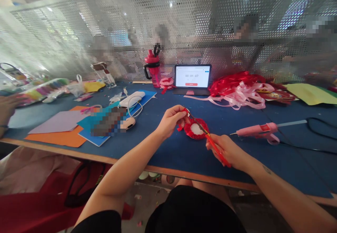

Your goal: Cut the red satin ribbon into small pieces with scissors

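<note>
A round red ribbon rosette with a white middle lies on the blue table top, just past the near edge. My left hand is closed in a pinch on a strip of red ribbon at the rosette's upper left. My right hand is closed around the handles of red scissors, whose blades reach up and left over the rosette toward the pinched ribbon.
A pink glue gun with a black cord lies to the right. Behind are a tablet showing a timer, a red bottle, heaps of red and pink ribbon, coloured paper sheets and a perforated metal screen. Another person's hand rests at far left.
</note>
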`<state>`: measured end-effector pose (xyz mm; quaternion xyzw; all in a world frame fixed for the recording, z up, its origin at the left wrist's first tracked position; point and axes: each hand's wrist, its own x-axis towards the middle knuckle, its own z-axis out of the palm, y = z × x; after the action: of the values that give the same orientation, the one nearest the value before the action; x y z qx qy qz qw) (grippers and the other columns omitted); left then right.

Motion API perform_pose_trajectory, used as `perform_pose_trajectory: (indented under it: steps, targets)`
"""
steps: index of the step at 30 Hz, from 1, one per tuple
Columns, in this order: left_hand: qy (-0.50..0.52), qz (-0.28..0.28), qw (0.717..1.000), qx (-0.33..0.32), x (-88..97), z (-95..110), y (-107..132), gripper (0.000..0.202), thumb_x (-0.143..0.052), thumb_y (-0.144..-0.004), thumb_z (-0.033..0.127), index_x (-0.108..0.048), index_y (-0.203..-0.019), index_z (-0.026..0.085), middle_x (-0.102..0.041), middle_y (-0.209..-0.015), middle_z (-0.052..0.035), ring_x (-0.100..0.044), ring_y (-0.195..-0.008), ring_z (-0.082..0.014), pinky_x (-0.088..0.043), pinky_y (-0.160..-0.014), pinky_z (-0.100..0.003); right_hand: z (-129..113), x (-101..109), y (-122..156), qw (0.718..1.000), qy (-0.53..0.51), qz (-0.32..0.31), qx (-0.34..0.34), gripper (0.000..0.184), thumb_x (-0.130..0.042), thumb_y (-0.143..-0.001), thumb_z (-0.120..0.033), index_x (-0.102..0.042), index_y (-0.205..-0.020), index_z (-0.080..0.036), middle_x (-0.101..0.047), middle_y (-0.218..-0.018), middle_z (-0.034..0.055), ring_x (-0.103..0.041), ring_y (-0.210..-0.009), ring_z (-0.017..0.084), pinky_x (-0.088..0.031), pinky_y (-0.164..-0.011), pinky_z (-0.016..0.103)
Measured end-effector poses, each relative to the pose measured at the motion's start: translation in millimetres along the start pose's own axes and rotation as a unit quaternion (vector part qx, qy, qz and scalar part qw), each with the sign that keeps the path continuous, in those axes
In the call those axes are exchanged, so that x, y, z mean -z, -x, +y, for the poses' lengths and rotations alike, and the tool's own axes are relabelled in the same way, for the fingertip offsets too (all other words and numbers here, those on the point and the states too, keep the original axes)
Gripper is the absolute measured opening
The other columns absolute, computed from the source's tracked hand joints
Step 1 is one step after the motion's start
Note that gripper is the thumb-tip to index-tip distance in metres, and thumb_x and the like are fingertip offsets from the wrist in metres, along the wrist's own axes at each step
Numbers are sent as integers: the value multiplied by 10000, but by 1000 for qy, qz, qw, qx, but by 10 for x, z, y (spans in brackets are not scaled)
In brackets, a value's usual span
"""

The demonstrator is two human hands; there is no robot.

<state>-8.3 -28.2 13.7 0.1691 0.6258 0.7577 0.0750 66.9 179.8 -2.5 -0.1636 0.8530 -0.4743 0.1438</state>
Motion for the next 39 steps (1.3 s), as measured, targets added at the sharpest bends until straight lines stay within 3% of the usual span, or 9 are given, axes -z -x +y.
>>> perform_pose_trajectory:
  steps: [9,12,15,18,23,29,32,39]
  targets:
    - [-10,25,999,-41,46,-61,-42,249,-629,-800,383,-587,-817,138,-564,-547,26,-396,-395,-21,-295,-408,-154,155,44,-15,995,-94,7,11,283,-469,-900,-469,-494,-861,-190,-423,-508,-74,-419,-400,81,-382,-397,183]
    - [31,18,998,-47,39,-67,-50,178,-587,-833,311,-588,-864,135,-515,-558,42,-381,-428,-18,-312,-450,-151,184,49,-17,996,-83,12,19,268,-456,-909,-447,-503,-873,-186,-446,-554,-58,-454,-449,88,-403,-440,188]
    - [40,10,998,-48,31,-63,-46,137,-553,-848,261,-555,-917,143,-556,-607,28,-415,-462,-29,-339,-483,-156,199,56,-20,999,-32,10,30,224,-423,-922,-395,-518,-954,-195,-458,-584,-46,-463,-504,103,-400,-480,196]
    - [30,20,998,-52,36,-66,-44,154,-560,-848,292,-486,-887,162,-631,-671,2,-468,-491,-47,-364,-505,-166,182,70,-13,999,33,-5,33,184,-455,-892,-316,-528,-1026,-214,-473,-590,-46,-456,-525,112,-395,-516,205]
    - [7,8,998,-66,42,-79,-46,231,-572,-846,355,-446,-809,166,-658,-675,-7,-480,-483,-43,-363,-503,-163,99,79,10,996,88,-4,29,143,-460,-889,-305,-533,-984,-227,-532,-629,-36,-474,-538,113,-380,-546,215]
    - [8,14,998,-67,29,-64,-40,249,-609,-819,365,-475,-786,158,-657,-651,-11,-466,-459,-37,-362,-488,-166,121,73,7,996,87,0,31,95,-476,-856,-237,-527,-934,-220,-502,-603,-50,-423,-512,98,-340,-520,207]
    - [21,33,996,-75,34,-57,-45,241,-618,-814,351,-483,-793,152,-645,-627,-5,-459,-457,-33,-360,-488,-161,162,73,-8,997,72,-1,37,171,-454,-831,-169,-524,-978,-224,-467,-580,-60,-412,-508,96,-322,-508,200]
    - [17,34,997,-71,25,-40,-38,263,-642,-793,372,-516,-784,141,-643,-616,-5,-464,-439,-27,-358,-463,-153,115,78,6,997,69,-16,33,67,-459,-873,-250,-501,-912,-215,-442,-566,-64,-404,-500,93,-317,-498,199]
